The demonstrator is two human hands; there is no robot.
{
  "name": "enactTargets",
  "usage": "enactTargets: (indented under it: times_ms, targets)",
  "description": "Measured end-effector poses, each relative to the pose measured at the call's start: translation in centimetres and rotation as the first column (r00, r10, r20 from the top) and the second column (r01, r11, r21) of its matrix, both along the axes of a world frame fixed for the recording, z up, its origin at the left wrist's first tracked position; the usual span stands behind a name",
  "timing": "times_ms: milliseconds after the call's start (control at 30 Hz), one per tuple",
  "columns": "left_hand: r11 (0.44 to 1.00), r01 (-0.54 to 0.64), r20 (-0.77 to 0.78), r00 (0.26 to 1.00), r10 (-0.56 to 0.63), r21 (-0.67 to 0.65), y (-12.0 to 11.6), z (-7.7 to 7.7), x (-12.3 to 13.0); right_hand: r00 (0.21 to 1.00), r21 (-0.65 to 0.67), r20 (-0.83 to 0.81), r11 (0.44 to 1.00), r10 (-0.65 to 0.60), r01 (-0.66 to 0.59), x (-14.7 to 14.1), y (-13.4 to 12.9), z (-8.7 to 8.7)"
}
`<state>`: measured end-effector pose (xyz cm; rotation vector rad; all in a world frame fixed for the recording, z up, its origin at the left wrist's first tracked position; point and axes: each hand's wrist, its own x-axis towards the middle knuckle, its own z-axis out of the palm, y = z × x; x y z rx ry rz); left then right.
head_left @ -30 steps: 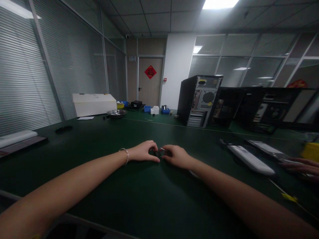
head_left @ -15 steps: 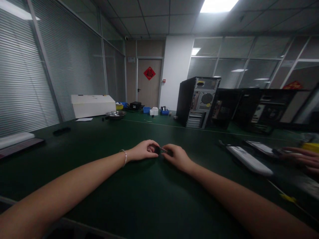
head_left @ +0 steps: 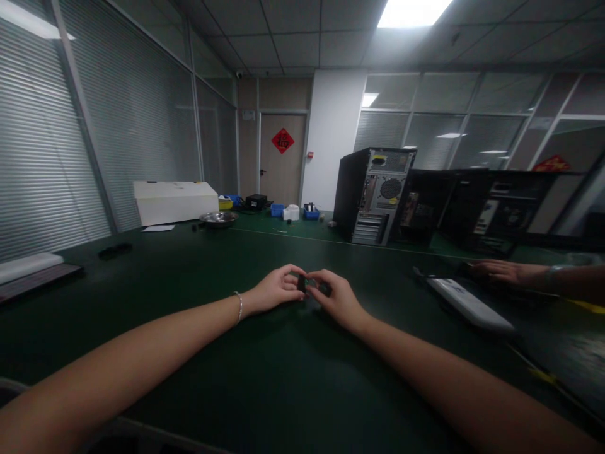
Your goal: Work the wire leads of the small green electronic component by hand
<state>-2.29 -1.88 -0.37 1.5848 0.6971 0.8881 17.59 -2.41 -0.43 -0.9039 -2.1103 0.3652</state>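
Observation:
My left hand (head_left: 276,287) is closed in a pinch on a small black part (head_left: 301,283), held just above the green table top (head_left: 274,372). Fingertips of my right hand (head_left: 341,299) meet it from the other side, closed on a small green piece (head_left: 310,283) that looks like a bit of circuit board. Whether the green piece is joined to the black part I cannot tell. Under the curled fingers of my right hand shows something dark (head_left: 325,289), too small and shaded to name.
On the right lies a white device (head_left: 467,306) with a cable; beyond it is a co-worker's hand (head_left: 501,271). Computer towers (head_left: 373,195) stand at the back right. A metal bowl (head_left: 218,218), a white box (head_left: 177,203) and blue bins (head_left: 311,213) sit along the back.
The black part has turned edge-on in my left hand, and green now shows between my fingertips. My hands have drawn slightly closer together. The co-worker's hand has moved left and away from me.

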Motion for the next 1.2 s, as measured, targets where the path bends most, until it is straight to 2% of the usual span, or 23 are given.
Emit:
enactTargets:
  times_ms: [167,300,467,833,1033,1100,1200]
  targets:
    - [1.000,0.003,0.030,1.000,-0.002,-0.020,0.09,-0.36,0.10,1.000,0.008,0.000,1.000,0.012,-0.012,-0.01,0.13,-0.14]
    - [0.998,0.030,0.060,0.998,-0.026,-0.059,-0.11,-0.17,0.17,1.000,0.001,0.009,1.000,0.013,-0.013,-0.06,0.10,-0.25]
    - [0.993,0.015,0.102,0.995,-0.003,-0.115,-0.22,-0.01,0.30,0.999,0.006,0.038,1.000,0.008,-0.008,-0.13,-0.03,-0.18]
    - [0.998,-0.053,0.067,0.996,0.054,-0.023,0.17,-0.45,0.51,0.994,0.022,0.082,0.997,0.070,-0.072,-0.12,0.05,-0.32]
    - [0.994,-0.106,0.055,0.993,0.105,0.025,0.25,-0.19,0.38,0.990,0.070,0.095,0.992,0.099,-0.106,0.01,-0.27,-0.23]
    - [0.992,-0.126,0.045,0.991,0.124,0.032,0.17,-0.03,0.37,0.988,0.092,0.137,0.992,0.077,-0.090,0.13,-0.43,-0.07]
    - [0.991,-0.129,0.028,0.991,0.129,0.031,0.10,-0.01,0.35,0.958,0.151,0.286,0.988,-0.014,-0.031,0.19,-0.59,0.33]
